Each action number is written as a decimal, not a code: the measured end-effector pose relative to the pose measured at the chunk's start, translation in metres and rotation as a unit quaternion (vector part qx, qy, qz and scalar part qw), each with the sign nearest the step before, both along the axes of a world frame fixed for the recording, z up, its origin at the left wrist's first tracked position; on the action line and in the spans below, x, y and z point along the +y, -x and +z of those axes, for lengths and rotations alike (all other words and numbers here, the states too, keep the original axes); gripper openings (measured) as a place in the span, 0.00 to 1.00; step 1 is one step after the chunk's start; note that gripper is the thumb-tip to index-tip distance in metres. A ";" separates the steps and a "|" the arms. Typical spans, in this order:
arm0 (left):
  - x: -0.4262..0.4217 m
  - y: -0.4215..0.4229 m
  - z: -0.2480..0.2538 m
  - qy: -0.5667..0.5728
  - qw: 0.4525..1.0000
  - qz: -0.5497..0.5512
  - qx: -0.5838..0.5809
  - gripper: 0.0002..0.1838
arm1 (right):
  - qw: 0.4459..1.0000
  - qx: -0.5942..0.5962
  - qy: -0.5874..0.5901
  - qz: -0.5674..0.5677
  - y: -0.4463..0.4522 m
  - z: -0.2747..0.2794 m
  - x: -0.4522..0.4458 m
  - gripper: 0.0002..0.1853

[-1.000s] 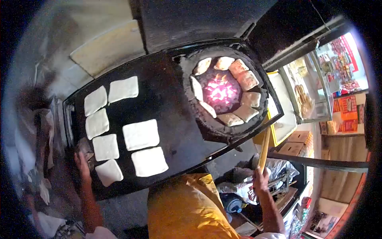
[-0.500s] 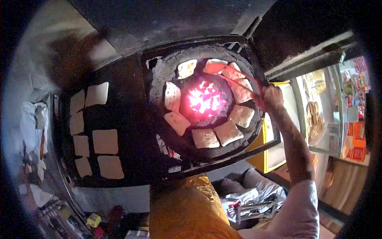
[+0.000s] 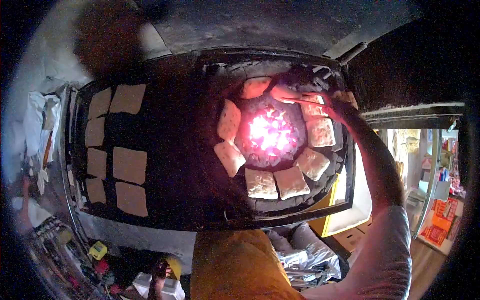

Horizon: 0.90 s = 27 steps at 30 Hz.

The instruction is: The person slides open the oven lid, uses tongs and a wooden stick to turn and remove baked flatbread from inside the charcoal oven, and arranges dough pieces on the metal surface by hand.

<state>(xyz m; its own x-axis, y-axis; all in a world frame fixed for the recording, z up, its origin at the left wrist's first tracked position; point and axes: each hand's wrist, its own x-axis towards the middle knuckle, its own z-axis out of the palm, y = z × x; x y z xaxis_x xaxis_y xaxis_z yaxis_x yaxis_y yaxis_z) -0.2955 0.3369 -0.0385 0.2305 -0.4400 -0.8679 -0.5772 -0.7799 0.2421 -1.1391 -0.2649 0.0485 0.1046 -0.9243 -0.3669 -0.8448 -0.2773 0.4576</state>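
My right hand [image 3: 337, 107] is closed around metal tongs [image 3: 312, 100] reaching left over a round fire pit. Their tips are at a square flatbread [image 3: 284, 93] on the far side of the ring; whether they grip it or only touch it, I cannot tell. More flatbreads lean around the glowing coals [image 3: 270, 132], among them a browned bread [image 3: 320, 132] on the right and a paler bread [image 3: 261, 183] at the near side. My forearm hides part of the pit's right rim. My left hand is not in view.
Several flat dough squares [image 3: 129, 165] lie on the dark counter [image 3: 175, 150] left of the pit. At the bottom, a small hand, apparently another person's, is near a white box [image 3: 172, 289]. A yellow-edged panel [image 3: 345, 205] stands at the right. A blurred dark shape fills the upper left.
My view has shifted, so the pit appears further right and lower. The tong tips have moved slightly along the far breads. A small hand and white box have come into view at the bottom.
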 end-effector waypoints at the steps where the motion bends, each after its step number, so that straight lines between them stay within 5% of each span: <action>1: -0.006 0.000 -0.004 0.003 1.000 -0.002 0.005 0.29 | 0.999 0.005 0.034 0.026 0.011 -0.011 -0.001 0.33; 2: -0.007 0.001 -0.007 0.003 1.000 -0.005 0.010 0.28 | 0.999 0.014 0.013 0.028 0.008 -0.016 -0.012 0.27; 5: -0.009 0.000 -0.012 0.006 1.000 -0.016 0.023 0.27 | 0.933 -0.157 0.206 0.249 0.003 -0.013 -0.020 0.24; 7: -0.006 -0.002 -0.013 0.004 0.999 -0.026 0.029 0.27 | 0.979 -0.169 -0.039 -0.108 -0.007 -0.006 -0.018 0.33; 8: -0.009 -0.002 -0.015 0.003 0.999 -0.030 0.033 0.26 | 0.986 -0.072 -0.070 -0.136 -0.037 0.027 -0.015 0.31; 13: -0.027 0.000 -0.031 0.006 0.997 -0.054 0.051 0.25 | 0.991 -0.091 0.055 -0.080 -0.009 0.048 0.023 0.33; 17: -0.040 0.003 -0.041 0.013 0.996 -0.068 0.059 0.23 | 0.971 -0.060 -0.016 -0.232 -0.005 0.107 0.070 0.32; 19: -0.046 0.006 -0.047 0.019 0.995 -0.073 0.063 0.23 | 0.958 -0.185 0.034 -0.215 0.004 0.117 0.093 0.32; 27: -0.050 0.008 -0.049 0.028 0.992 -0.101 0.070 0.20 | 0.953 -0.214 -0.025 -0.214 0.002 0.090 0.084 0.32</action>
